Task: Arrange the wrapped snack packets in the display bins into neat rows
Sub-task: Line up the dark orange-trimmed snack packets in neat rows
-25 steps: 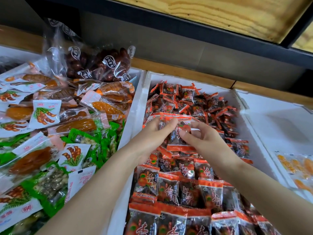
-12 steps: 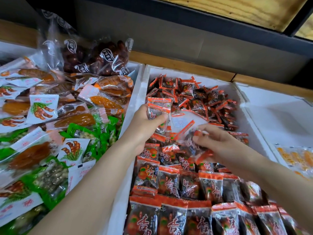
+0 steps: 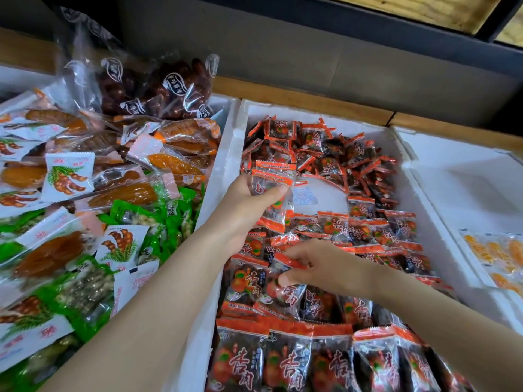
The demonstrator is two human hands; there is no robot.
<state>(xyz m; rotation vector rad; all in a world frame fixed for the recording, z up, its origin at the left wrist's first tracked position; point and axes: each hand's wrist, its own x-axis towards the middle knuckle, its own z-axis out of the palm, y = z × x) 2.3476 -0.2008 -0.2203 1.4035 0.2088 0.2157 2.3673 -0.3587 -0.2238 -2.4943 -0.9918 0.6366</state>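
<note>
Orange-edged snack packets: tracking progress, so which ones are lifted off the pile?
The small stack gripped by the left hand; the packet pinched by the right hand sits among the rows.

The middle bin (image 3: 226,154) is one of three I count. It holds dozens of packets (image 3: 334,224), too many to number. Two hands over it: left hand (image 3: 243,205) grips at least two packets, right hand (image 3: 325,267) pinches one. Left of it, one clear bag (image 3: 158,89).

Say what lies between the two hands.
Head view: red-edged snack packets lie in the white bin between left hand and right hand; no bare floor there.
</note>
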